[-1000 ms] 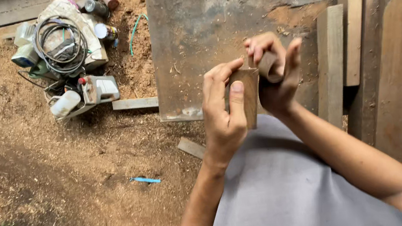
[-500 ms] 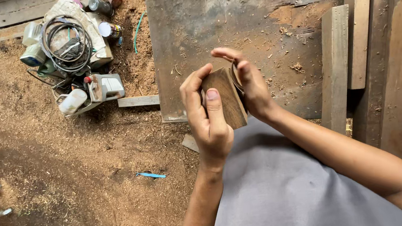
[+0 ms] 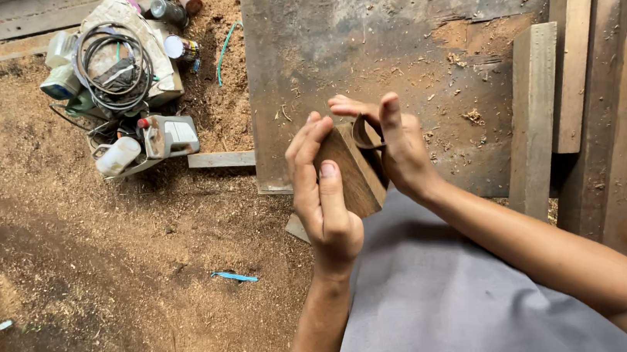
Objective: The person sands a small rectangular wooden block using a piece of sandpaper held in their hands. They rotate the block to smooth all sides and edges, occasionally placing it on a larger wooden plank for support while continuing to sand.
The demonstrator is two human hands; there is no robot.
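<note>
Hands around wooden block

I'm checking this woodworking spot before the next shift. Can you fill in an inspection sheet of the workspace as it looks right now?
Surface: grey metal sheet on the ground, scattered with wood chips and sawdust.
Job's things: small wooden block held up, with a curled strip of sandpaper against it.
Clutter: heap of power tools, spray cans, blue scrap on the sawdust floor.
Grippers: left hand grips the block; right hand holds the strip.
Cables: coiled black cable on the tool heap; green cord beside it.
Surroundings: planks stacked at right.
</note>
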